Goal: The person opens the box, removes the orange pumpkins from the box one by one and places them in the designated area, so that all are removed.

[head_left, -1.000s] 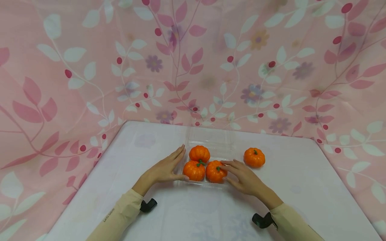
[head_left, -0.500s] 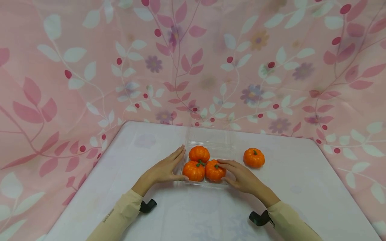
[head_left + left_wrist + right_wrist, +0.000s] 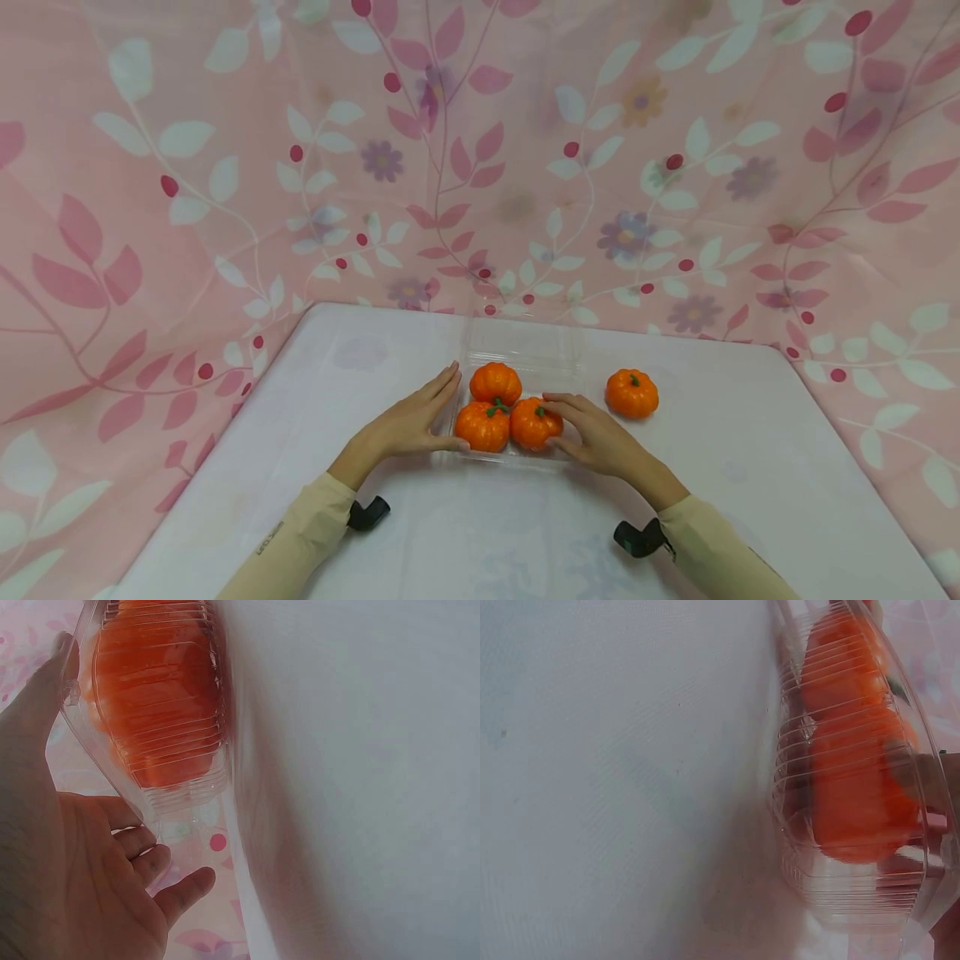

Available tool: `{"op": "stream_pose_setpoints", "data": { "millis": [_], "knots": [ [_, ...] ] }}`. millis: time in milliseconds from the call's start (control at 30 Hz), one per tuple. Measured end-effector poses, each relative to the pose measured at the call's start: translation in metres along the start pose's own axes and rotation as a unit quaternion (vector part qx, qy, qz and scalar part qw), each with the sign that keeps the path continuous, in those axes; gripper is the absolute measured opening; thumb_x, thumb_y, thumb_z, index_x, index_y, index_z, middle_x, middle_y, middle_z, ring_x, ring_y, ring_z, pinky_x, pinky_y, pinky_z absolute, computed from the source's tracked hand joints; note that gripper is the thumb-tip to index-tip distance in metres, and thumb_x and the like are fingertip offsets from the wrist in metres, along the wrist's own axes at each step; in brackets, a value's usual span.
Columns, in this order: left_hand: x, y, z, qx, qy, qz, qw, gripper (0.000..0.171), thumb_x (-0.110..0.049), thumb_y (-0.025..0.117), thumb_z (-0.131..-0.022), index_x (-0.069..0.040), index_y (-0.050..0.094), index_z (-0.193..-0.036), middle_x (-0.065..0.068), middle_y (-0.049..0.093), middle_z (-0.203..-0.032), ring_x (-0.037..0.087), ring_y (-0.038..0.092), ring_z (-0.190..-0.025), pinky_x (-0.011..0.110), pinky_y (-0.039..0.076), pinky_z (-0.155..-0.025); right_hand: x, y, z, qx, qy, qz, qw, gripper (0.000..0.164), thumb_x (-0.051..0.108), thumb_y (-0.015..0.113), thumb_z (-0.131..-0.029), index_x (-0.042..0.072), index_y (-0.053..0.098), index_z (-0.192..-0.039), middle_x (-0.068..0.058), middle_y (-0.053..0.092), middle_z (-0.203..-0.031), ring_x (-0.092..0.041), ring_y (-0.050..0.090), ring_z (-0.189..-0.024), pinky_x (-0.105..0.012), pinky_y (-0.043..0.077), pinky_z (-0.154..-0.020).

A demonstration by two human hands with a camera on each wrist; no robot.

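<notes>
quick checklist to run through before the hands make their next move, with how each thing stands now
1. Left hand against the clear plastic clamshell, on its left side: ok.
2. Lid open: ok.
3. Right hand on the front-right pumpkin: ok.
4. Front-right pumpkin fully settled on the clamshell's floor: cannot tell.
5. Right hand free for the loose pumpkin: not ok, it holds another.

I count four orange pumpkins [image 3: 496, 384] [image 3: 482, 427] [image 3: 534, 426] [image 3: 632, 395], one clear box [image 3: 187, 796] and one table [image 3: 480, 533]. I have two hands [image 3: 412, 421] [image 3: 600, 437], two sleeves [image 3: 292, 533] [image 3: 720, 550] and two black devices [image 3: 369, 512] [image 3: 639, 539].
</notes>
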State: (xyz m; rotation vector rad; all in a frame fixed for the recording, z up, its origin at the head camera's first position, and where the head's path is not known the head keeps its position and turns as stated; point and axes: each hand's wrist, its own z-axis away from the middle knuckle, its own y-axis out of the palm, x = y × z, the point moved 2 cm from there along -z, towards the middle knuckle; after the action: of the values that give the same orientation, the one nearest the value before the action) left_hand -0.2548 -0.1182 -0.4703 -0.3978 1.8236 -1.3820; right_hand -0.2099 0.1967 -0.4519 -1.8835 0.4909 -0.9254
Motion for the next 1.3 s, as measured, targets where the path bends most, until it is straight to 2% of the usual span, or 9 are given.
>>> {"op": "stream_pose_setpoints", "data": {
  "millis": [200,533,733,867,1300],
  "knots": [
    [0.0001,-0.0005,0.0001,-0.002,0.000,0.002,1.0000,0.117,-0.077,0.060,-0.077,-0.005,0.014,-0.157,0.008,0.005,-0.166,0.024,0.013,-0.153,0.044,0.027,-0.119,0.0002,0.0001,-0.0012,0.013,0.019,0.010,1.000,0.058,0.028,0.077,-0.086,0.011,0.056,-0.137,-0.013,0.055,-0.141,-0.032,0.054,-0.127,-0.049,0.048,-0.102],
    [-0.0013,-0.0020,-0.0002,-0.002,0.000,0.004,1.0000,0.117,-0.076,0.060,-0.077,-0.004,0.015,-0.157,0.010,0.006,-0.166,0.025,0.014,-0.152,0.045,0.026,-0.119,0.0001,0.0007,-0.0012,0.000,0.022,-0.004,1.000,0.057,0.022,0.078,-0.085,0.011,0.057,-0.136,-0.010,0.055,-0.141,-0.030,0.054,-0.127,-0.049,0.048,-0.103],
    [-0.0005,-0.0011,-0.0006,0.003,-0.003,0.001,1.0000,0.118,-0.079,0.059,-0.076,-0.005,0.014,-0.157,0.008,0.005,-0.166,0.023,0.012,-0.153,0.044,0.026,-0.120,0.0011,0.0008,-0.0030,0.020,0.041,0.015,0.999,0.069,0.032,0.078,-0.084,0.005,0.051,-0.141,-0.013,0.054,-0.142,-0.031,0.053,-0.128,-0.048,0.047,-0.105],
    [-0.0003,-0.0003,-0.0008,0.002,-0.003,0.003,1.0000,0.118,-0.078,0.059,-0.077,-0.004,0.014,-0.157,0.008,0.005,-0.166,0.023,0.012,-0.153,0.044,0.026,-0.119,0.0010,0.0021,-0.0049,0.027,0.054,0.021,0.998,0.071,0.035,0.078,-0.083,0.003,0.051,-0.140,-0.014,0.056,-0.139,-0.031,0.054,-0.126,-0.048,0.047,-0.104],
    [-0.0015,-0.0015,-0.0005,0.003,-0.003,0.003,1.0000,0.118,-0.077,0.061,-0.076,-0.005,0.014,-0.157,0.009,0.005,-0.166,0.024,0.013,-0.153,0.045,0.028,-0.119,0.0001,-0.0049,-0.0032,-0.040,0.025,0.038,0.998,0.072,0.030,0.084,-0.078,0.005,0.055,-0.138,-0.011,0.057,-0.138,-0.029,0.057,-0.122,-0.047,0.050,-0.101]
  ]
}}
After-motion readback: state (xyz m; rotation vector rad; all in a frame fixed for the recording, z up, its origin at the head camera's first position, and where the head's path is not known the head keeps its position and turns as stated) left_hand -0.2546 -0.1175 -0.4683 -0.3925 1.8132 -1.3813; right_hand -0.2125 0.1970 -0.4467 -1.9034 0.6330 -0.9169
